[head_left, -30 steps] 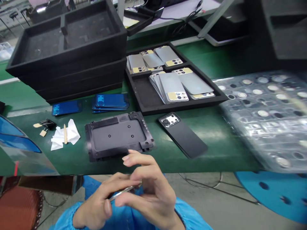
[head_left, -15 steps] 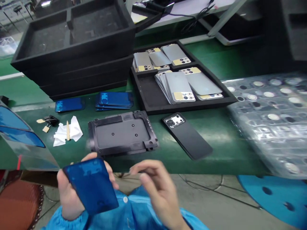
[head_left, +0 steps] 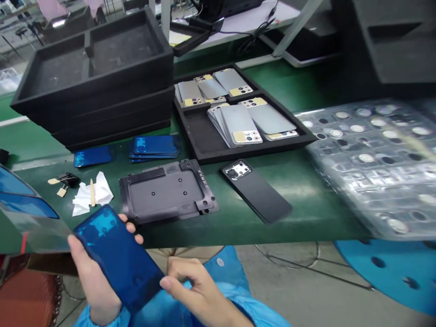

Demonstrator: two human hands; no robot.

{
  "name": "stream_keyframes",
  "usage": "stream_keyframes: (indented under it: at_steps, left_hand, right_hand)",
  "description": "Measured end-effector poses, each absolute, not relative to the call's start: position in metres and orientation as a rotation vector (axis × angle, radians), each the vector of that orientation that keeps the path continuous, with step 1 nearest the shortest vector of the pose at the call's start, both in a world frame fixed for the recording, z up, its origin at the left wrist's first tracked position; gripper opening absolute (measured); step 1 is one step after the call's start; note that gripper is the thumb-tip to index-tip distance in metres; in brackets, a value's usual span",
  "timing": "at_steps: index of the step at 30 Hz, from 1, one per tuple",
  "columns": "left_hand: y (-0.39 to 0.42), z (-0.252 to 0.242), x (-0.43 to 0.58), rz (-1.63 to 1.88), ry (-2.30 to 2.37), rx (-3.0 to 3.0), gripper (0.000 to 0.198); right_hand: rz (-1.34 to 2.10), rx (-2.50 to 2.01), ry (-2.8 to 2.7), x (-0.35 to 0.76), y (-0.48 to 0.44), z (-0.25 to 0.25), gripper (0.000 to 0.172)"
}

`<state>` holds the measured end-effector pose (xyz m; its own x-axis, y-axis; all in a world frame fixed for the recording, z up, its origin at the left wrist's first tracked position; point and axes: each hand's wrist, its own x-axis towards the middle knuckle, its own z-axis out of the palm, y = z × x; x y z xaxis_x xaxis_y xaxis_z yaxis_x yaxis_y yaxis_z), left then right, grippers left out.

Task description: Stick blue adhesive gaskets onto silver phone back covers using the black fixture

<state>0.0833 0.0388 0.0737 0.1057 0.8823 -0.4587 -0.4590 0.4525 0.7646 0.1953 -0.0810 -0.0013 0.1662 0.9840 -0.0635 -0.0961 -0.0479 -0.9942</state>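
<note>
Head view: a blue film-covered phone panel is cradled by its edges in the left hand, fingers curled around it, just below the black metal jig, while the right hand's fingertips are drawn together at its lower edge, though any clamping cannot be told.

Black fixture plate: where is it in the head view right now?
The black fixture plate lies left of centre on the green mat, between crumpled white wipes on its left and a black phone back on its right.
</note>
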Motion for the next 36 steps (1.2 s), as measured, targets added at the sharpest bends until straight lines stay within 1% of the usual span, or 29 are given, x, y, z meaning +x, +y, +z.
stream_keyframes:
  at_steps: [2, 4, 7, 12, 15, 22, 26, 29, 31, 34, 36]
  left_hand:
    - [0.048, 0.074, 0.081, 1.229, 1.109, 0.533, 0.071]
    - [0.055, 0.075, 0.080, 1.310, 1.138, 0.543, 0.075]
    - [0.055, 0.077, 0.082, 1.217, 1.173, 0.498, 0.074]
    - [0.043, 0.079, 0.085, 1.030, 1.241, 0.439, 0.069]
    - [0.040, 0.078, 0.084, 0.961, 1.253, 0.449, 0.073]
    - [0.043, 0.078, 0.087, 0.872, 1.245, 0.431, 0.076]
    - [0.046, 0.081, 0.087, 0.878, 1.222, 0.438, 0.075]
    - [0.044, 0.083, 0.083, 0.867, 1.196, 0.428, 0.077]
    - [0.040, 0.082, 0.084, 0.861, 1.159, 0.397, 0.077]
    - [0.034, 0.078, 0.087, 0.854, 1.084, 0.395, 0.070]
    - [0.031, 0.074, 0.089, 0.844, 1.049, 0.451, 0.065]
  right_hand:
    - [1.233, -1.289, -0.948, 0.198, -0.085, -0.003, 0.062]
    - [1.308, -1.323, -0.878, 0.198, -0.088, -0.005, 0.062]
    - [1.355, -1.326, -0.808, 0.194, -0.088, -0.002, 0.059]
    - [1.350, -1.298, -0.753, 0.193, -0.082, 0.006, 0.043]
    - [1.380, -1.290, -0.750, 0.194, -0.079, 0.007, 0.035]
    - [1.433, -1.235, -0.717, 0.189, -0.080, 0.001, 0.032]
    - [1.471, -1.165, -0.642, 0.191, -0.080, -0.006, 0.039]
    - [1.530, -1.047, -0.560, 0.192, -0.077, -0.010, 0.051]
    - [1.609, -0.923, -0.513, 0.190, -0.075, -0.010, 0.062]
    - [1.701, -0.760, -0.493, 0.181, -0.073, -0.005, 0.074]
    - [1.644, -0.752, -0.503, 0.175, -0.076, -0.001, 0.078]
